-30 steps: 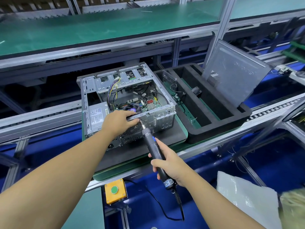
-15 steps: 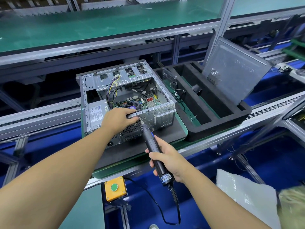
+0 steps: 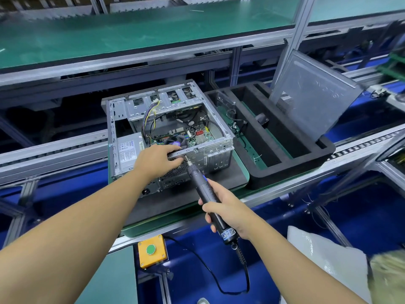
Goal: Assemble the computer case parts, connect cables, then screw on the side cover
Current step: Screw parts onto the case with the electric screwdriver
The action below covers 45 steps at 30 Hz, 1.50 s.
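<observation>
An open silver computer case (image 3: 122, 119) lies on its side on a dark mat, its motherboard, fan and cables showing. My left hand (image 3: 156, 160) grips a metal bracket strip (image 3: 186, 152) on the case's near top edge. My right hand (image 3: 225, 209) holds a black corded electric screwdriver (image 3: 200, 183), tilted up to the left, with its bit against that bracket just right of my left fingers. The grey side cover (image 3: 313, 99) stands tilted in the black foam tray (image 3: 291, 163) to the right.
The green pallet (image 3: 242, 170) under the case sits on a conveyor line with rails left and right. A yellow box with a green button (image 3: 151, 250) is mounted below the near edge. A white plastic bag (image 3: 324, 260) lies at lower right. A green shelf (image 3: 131, 34) spans the back.
Both hands and the screwdriver stay in place on the bracket; only the camera has shifted slightly, so the case sits a little lower in the frame.
</observation>
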{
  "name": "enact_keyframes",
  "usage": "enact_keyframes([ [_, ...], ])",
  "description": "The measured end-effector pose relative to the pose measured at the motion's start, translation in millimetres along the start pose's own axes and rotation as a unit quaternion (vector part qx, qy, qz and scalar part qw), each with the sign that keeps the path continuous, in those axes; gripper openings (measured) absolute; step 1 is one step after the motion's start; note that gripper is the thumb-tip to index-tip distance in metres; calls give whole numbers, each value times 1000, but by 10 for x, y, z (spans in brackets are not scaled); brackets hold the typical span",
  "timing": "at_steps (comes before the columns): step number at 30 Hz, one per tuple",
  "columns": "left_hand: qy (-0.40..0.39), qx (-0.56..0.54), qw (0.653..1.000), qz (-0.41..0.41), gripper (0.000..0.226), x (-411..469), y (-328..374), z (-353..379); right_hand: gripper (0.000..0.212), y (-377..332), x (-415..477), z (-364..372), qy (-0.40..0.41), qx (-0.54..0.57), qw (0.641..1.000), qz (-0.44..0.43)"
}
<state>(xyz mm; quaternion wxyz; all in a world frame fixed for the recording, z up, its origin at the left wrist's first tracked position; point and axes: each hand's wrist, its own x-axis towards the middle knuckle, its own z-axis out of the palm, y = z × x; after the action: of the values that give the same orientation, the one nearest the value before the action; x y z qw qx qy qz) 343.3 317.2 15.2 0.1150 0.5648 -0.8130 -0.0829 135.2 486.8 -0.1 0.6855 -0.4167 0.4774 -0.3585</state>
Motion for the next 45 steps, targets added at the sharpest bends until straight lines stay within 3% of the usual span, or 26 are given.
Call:
enact_keyframes([
  [5, -63, -83, 994, -45, 53, 18, 73, -107, 68, -1, -88, -187, -19, -32, 999, 12],
  [10, -45, -245, 965, -88, 36, 128, 200, -261, 69, -153, -42, -390, 21, 48, 998, -36],
  [14, 16, -299, 950, -82, 37, 301, 487, -348, 38, -329, 25, -677, 81, 94, 990, -72],
  [18, -25, -319, 947, -4, 31, 638, 1030, -287, 25, -411, 106, -1148, 143, 120, 979, -77],
  [22, -91, -264, 960, 28, 21, 1143, 1577, -14, 16, -421, 249, -1718, 186, 140, 968, -90],
  [28, -184, -53, 981, 36, 28, 2073, 2118, 536, 6, -428, 582, -2641, 228, 157, 959, -63],
  [35, -348, 96, 932, 15, 22, 2850, 2284, 1295, 26, -382, 962, -3424, 180, 118, 977, 2],
  [38, -373, 136, 918, 19, 18, 2956, 2249, 1567, 35, -336, 1119, -3604, 160, 115, 980, 24],
  [41, -373, 228, 897, 63, 9, 3012, 2258, 1787, 28, -286, 1255, -3723, 144, 126, 981, 32],
  [45, -418, 290, 856, 96, 18, 2957, 2307, 2090, 24, -226, 1334, -3826, 140, 138, 979, 46],
])
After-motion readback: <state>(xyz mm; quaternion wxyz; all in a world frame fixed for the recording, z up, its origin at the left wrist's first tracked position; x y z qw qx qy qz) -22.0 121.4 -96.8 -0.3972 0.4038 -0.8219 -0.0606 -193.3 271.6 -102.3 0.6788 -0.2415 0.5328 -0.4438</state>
